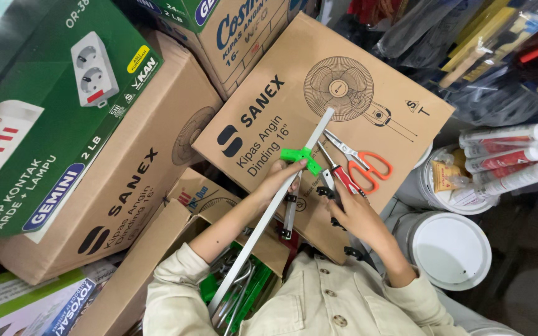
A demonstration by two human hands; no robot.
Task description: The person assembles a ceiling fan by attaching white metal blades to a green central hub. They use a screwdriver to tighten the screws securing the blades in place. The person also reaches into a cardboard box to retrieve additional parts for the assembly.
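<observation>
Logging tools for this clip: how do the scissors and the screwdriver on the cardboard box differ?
The scissors have orange loop handles; the screwdriver has a straight red and black handle. The scissors lie apart from both hands, while the screwdriver's handle end lies close by the right hand. The scissors have two blades, the screwdriver one thin shaft. Both lie flat on the cardboard box, metal ends toward the white bar.

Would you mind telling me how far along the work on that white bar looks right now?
Already done: a green plastic piece sits on the white bar. In hand: the left hand steadies the bar at that piece, the right hand holds a small black part. Left: the screwdriver and scissors lie unused on the cardboard box.
</observation>
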